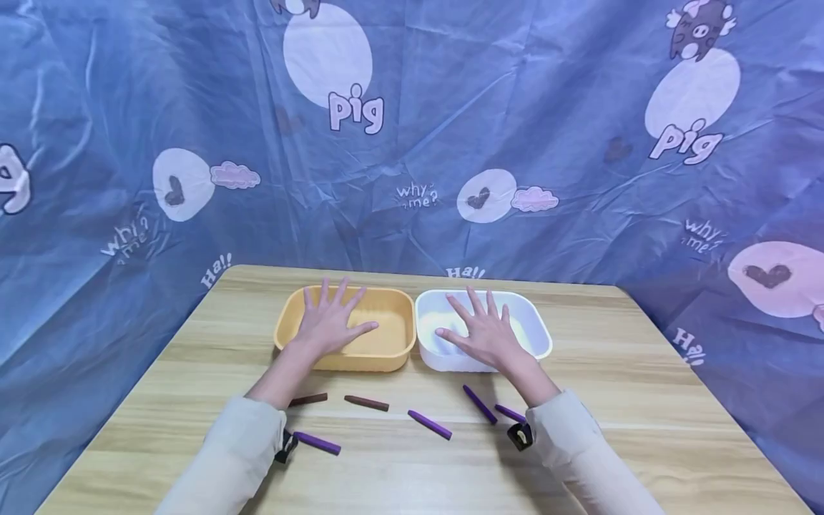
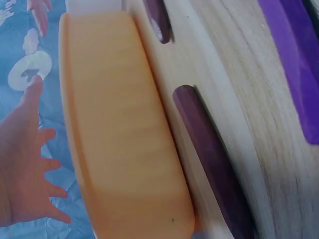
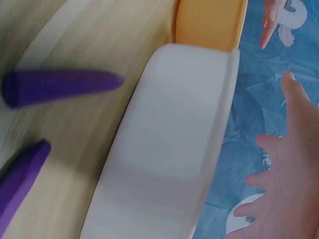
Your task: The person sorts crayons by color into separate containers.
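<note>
The orange bin (image 1: 363, 363) sits at far left, long axis left to right; the white bin (image 1: 460, 363), likewise aligned, sits just beside its right end. Nearer lie two brown crayons (image 1: 367, 403), axes roughly left to right, then four purple crayons (image 1: 429, 425), slanting from far left to near right, tapered tips far-left where visible. The left hand (image 1: 327, 327) is above the orange bin, the right hand (image 1: 487, 335) above the white bin; all fingers are spread wide, gripping nothing. Surface: wood-grain table (image 1: 386, 472). Beyond: blue printed curtain (image 1: 412, 236).
</note>
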Motion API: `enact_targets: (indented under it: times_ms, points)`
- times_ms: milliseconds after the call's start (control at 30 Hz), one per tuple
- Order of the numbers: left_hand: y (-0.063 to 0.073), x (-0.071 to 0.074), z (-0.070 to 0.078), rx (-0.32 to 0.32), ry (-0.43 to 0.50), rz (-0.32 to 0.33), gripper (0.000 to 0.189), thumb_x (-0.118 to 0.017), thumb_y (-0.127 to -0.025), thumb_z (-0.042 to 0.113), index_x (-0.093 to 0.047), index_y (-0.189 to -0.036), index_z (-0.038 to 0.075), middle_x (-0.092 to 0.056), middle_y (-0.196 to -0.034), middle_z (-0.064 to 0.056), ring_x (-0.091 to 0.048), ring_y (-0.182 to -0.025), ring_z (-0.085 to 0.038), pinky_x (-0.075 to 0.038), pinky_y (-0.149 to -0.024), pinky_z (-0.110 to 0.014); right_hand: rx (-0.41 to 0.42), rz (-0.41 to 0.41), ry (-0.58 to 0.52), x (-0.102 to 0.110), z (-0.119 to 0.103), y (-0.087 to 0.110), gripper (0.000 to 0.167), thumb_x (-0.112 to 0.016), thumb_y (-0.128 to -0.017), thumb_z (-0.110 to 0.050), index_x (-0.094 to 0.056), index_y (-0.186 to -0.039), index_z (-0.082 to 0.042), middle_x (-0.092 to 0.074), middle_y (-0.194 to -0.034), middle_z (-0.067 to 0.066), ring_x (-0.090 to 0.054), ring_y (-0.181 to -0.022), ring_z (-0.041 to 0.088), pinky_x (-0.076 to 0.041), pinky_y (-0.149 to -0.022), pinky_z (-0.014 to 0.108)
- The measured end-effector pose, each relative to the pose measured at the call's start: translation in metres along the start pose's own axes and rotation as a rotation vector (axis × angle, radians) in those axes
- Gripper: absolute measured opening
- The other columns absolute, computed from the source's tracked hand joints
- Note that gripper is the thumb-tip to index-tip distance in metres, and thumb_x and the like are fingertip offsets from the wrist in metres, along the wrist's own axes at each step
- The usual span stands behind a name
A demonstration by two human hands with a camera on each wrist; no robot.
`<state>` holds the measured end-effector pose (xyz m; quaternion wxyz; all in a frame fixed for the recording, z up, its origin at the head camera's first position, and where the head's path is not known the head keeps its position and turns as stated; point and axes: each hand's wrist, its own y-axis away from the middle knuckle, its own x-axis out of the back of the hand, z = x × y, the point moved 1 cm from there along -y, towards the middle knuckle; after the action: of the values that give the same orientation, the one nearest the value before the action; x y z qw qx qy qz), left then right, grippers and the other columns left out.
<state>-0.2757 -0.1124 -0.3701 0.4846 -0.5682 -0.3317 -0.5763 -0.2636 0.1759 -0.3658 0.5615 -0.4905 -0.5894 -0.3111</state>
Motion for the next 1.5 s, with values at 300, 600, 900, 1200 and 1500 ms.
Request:
enact_targets:
  times_ms: [300, 600, 900, 1200, 1500]
  points:
    - [0.008, 0.011, -0.014, 0.052, 0.162, 0.051, 0.076, -0.036, -0.086, 0.067, -0.032, -0.144, 0.019, -0.015, -0.150, -0.016, 0.002, -0.133, -0.043, 0.005, -0.099, -0.063, 0.090, 0.056, 0.007, 0.001, -0.025, 0.011, 0.071, -0.050, -0.084, -0.061, -0.035, -0.143, -0.024, -0.020, -0.148, 0.018, -0.015, -0.128, 0.050, -0.012, -0.097, 0.066]
    - [0.025, 0.018, -0.042, 0.097, 0.369, 0.164, 0.057, -0.051, -0.091, 0.042, -0.043, -0.137, 0.009, -0.027, -0.143, -0.022, -0.019, -0.129, -0.045, -0.010, -0.100, -0.062, 0.194, 0.070, -0.133, -0.006, -0.063, 0.032, 0.073, -0.050, -0.082, -0.062, -0.035, -0.143, -0.024, -0.021, -0.148, 0.016, -0.017, -0.130, 0.046, -0.013, -0.101, 0.061]
    - [0.045, 0.011, -0.079, 0.160, 0.642, 0.141, 0.046, -0.054, -0.091, 0.012, -0.043, -0.133, -0.002, -0.028, -0.140, -0.028, -0.022, -0.127, -0.047, -0.017, -0.099, -0.060, 0.223, 0.032, -0.426, -0.017, -0.094, 0.049, 0.068, -0.058, -0.083, -0.053, -0.039, -0.140, -0.023, -0.032, -0.144, 0.007, -0.025, -0.131, 0.034, -0.025, -0.098, 0.058]
    - [0.059, 0.005, -0.099, 0.250, 0.990, 0.059, 0.055, -0.051, -0.092, 0.006, -0.028, -0.141, 0.000, -0.019, -0.144, -0.027, -0.029, -0.123, -0.048, -0.035, -0.094, -0.052, 0.159, -0.092, -0.877, -0.037, -0.101, 0.047, 0.042, -0.069, -0.083, -0.020, -0.058, -0.122, -0.007, -0.059, -0.119, 0.007, -0.052, -0.108, 0.029, -0.044, -0.087, 0.042]
    - [0.059, -0.008, -0.112, 0.305, 1.207, -0.011, 0.063, -0.046, -0.094, 0.006, -0.011, -0.145, 0.000, -0.023, -0.139, -0.033, -0.042, -0.116, -0.042, -0.046, -0.085, -0.041, 0.076, -0.227, -0.982, -0.063, -0.096, 0.039, 0.035, -0.066, -0.083, -0.004, -0.058, -0.116, 0.005, -0.060, -0.110, 0.020, -0.059, -0.095, 0.033, -0.047, -0.080, 0.035]
